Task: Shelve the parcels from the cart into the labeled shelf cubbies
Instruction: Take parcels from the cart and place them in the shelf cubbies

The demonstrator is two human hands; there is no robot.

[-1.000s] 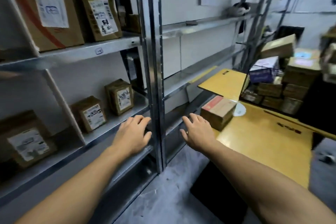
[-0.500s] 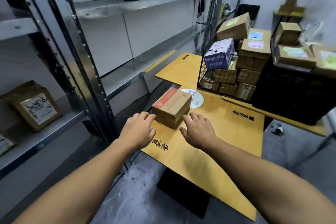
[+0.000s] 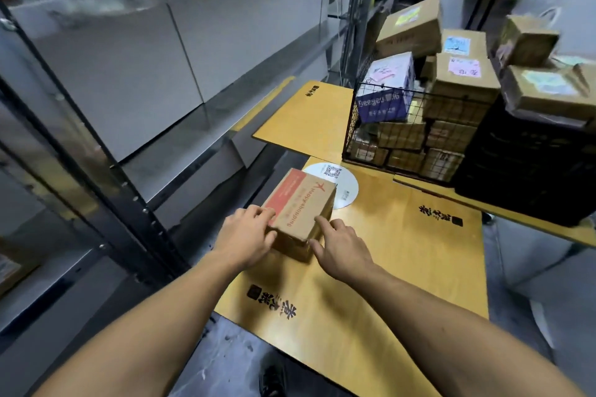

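Both hands have come away from the shelf front and closed in on the parcel [image 3: 301, 203], while the view has swung from the filled cubbies to the yellow surface [image 3: 403, 267]. The parcel, a brown carton with a red panel, lies flat near the surface's left edge, partly over a white round sticker [image 3: 348, 187] and well apart from the wire cart [image 3: 351, 138] stacked with further cartons.

The step in hand looks like the pickup. To do it well, the person should seat both palms on opposite side faces and squeeze evenly before lifting. The carton should stay level and its label should be readable, so that it can be matched to a cubby on the shelf [image 3: 193, 126].

On the left hand [image 3: 248, 235], the fingers [image 3: 263, 213] curl over the carton's near-left top corner, with the thumb against the near face, so this hand already has a hold. The right hand [image 3: 342, 246] is looser. Its fingers are straight and slightly spread, the index tip touches the near-right edge, and the thumb reaches toward the near face without wrapping it. Its palm is not yet against the carton.
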